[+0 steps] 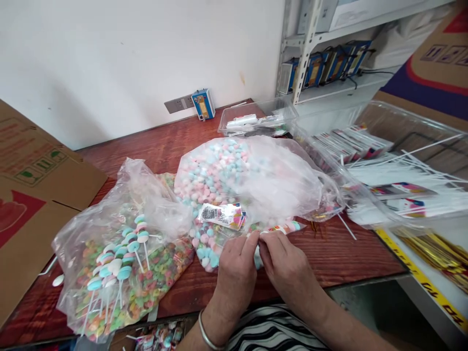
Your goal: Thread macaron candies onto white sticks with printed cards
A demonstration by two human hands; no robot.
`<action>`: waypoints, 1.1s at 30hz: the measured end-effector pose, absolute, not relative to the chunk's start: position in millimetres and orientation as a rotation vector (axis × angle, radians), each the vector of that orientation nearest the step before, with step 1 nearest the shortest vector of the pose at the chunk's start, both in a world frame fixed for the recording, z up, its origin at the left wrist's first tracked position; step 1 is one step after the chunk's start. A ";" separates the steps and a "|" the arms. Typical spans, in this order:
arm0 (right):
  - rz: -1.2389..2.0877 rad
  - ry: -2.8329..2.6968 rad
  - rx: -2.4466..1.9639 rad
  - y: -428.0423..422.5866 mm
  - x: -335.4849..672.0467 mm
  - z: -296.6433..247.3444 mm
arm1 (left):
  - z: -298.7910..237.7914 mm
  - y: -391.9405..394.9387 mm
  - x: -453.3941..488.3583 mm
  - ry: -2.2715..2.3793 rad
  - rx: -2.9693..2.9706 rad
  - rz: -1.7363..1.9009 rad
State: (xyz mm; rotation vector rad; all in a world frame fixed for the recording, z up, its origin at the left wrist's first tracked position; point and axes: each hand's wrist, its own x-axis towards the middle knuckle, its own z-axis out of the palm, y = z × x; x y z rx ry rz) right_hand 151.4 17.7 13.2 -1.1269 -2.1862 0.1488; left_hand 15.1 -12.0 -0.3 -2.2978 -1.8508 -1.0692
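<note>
My left hand (237,261) and my right hand (287,258) meet at the front of the table, thumbs and fingers pinched together. What lies between the fingertips is hidden. Just beyond them a colourful printed wrapper (283,227) pokes out to the right; whether I grip it cannot be made out. A small stack of printed wrappers (221,215) rests on a big clear bag of pastel marshmallows (208,178), beyond my left hand. To the left, marshmallow lollipops (115,265) on white sticks lie on a clear bag of ring-shaped gummies (153,285).
Cardboard boxes flank the table, one at left (40,195). A clear tray (387,214) at right holds white sticks and wrappers, with gold ties (435,253) below it. Another clear bin (258,122) and a blue device (203,104) stand near the wall.
</note>
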 end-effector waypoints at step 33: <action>1.480 -1.368 -1.076 43.0 137.6 -1.1 | 5.1 16.2 13.0 -2.536 -0.938 -3.614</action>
